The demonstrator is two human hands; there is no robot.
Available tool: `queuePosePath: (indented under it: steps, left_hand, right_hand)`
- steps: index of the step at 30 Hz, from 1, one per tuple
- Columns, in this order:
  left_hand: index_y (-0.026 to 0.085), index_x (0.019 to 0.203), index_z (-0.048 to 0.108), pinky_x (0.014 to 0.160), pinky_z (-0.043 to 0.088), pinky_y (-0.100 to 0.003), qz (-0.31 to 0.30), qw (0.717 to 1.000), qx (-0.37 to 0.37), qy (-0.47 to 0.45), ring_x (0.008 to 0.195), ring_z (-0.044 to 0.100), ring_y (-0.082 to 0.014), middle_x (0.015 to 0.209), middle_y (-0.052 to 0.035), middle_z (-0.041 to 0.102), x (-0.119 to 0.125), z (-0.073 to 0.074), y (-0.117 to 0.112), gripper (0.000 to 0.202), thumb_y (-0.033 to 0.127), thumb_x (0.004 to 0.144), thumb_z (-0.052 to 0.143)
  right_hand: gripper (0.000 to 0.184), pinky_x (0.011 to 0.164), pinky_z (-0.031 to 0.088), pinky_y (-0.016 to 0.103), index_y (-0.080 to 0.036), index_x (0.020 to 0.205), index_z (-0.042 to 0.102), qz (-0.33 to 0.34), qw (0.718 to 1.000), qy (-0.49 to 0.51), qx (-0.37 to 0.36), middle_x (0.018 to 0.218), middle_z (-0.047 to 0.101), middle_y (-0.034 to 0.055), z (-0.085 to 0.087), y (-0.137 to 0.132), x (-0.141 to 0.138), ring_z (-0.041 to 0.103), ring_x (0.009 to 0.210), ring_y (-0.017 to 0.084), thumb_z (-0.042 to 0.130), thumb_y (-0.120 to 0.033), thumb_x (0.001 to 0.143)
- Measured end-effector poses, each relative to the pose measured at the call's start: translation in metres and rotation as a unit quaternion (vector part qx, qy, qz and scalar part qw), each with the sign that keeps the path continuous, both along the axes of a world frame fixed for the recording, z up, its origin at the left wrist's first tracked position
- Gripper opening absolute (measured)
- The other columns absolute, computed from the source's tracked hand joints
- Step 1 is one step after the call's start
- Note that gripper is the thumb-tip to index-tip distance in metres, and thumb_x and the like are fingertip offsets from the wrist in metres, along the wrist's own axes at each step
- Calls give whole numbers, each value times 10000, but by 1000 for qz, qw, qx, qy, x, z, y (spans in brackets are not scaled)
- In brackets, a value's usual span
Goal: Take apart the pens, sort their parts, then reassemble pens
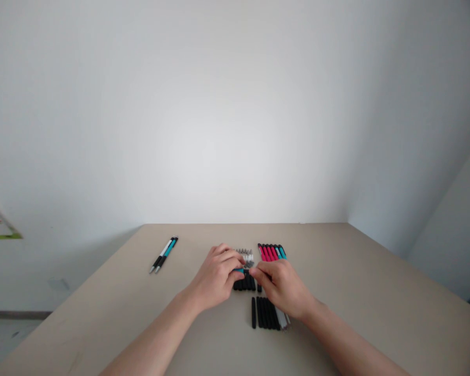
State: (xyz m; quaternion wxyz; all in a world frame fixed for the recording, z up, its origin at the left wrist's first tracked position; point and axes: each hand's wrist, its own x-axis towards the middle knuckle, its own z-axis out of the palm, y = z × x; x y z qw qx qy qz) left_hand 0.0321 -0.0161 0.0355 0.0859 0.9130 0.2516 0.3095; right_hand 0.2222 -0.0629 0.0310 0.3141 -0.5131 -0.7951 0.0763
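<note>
My left hand (218,274) is closed around a teal pen barrel (239,270), held level just above the table. At the barrel's right end, the thumb and fingers of my right hand (284,290) are pinched together; what they hold is hidden. Below the barrel lies a row of black pen parts (244,283), partly covered by my hands. Small metal springs (244,251) and small white pieces (249,257) lie just behind my fingers. Nearer to me are several black tubes (267,313) side by side, with white pen refills (281,318) partly under my right hand.
Pink pen barrels (268,253) and teal ones (282,251) stand in a row behind my right hand. Two whole pens (164,255), one white and one teal, lie at the table's left. The beige table (337,261) meets a white wall (235,130).
</note>
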Motion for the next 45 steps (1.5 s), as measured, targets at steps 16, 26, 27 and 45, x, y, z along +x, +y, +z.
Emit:
queuePosePath:
  steps: [16, 26, 27, 45]
  left_hand:
    - [189, 826, 503, 731, 444, -246, 10, 998, -55, -11, 826, 556, -154, 881, -27, 563, 1, -8, 4, 137, 56, 832, 469]
    - [208, 867, 514, 646, 418, -258, 118, 993, -25, 16, 732, 574, -173, 838, -20, 604, 0, -5, 3, 78, 183, 887, 443]
    - [215, 895, 526, 643, 417, -259, 131, 991, -24, 23, 736, 584, -176, 853, -18, 620, 0, -5, 4, 96, 216, 905, 431]
    - [221, 814, 560, 577, 341, -250, 182, 975, -37, 123, 668, 595, -175, 772, -12, 667, -1, -3, 5, 293, 281, 951, 309]
  right_hand:
    - [459, 491, 208, 245, -181, 538, 444, -7, 1000, -16, -4, 458, 370, -35, 0, 0, -1, 304, 444, 96, 359, -377, 944]
    - [352, 506, 275, 223, -183, 667, 535, -80, 995, 43, -28, 566, 548, -10, -1, 4, 1, 467, 520, 120, 423, -408, 914]
    - [302, 531, 302, 225, -182, 706, 560, -92, 995, 41, -29, 613, 583, 1, -2, 6, 3, 506, 562, 131, 431, -365, 910]
    - [254, 826, 422, 326, -172, 938, 632, -67, 992, -16, -102, 913, 627, 61, -7, 3, 3, 566, 896, 219, 646, -160, 684]
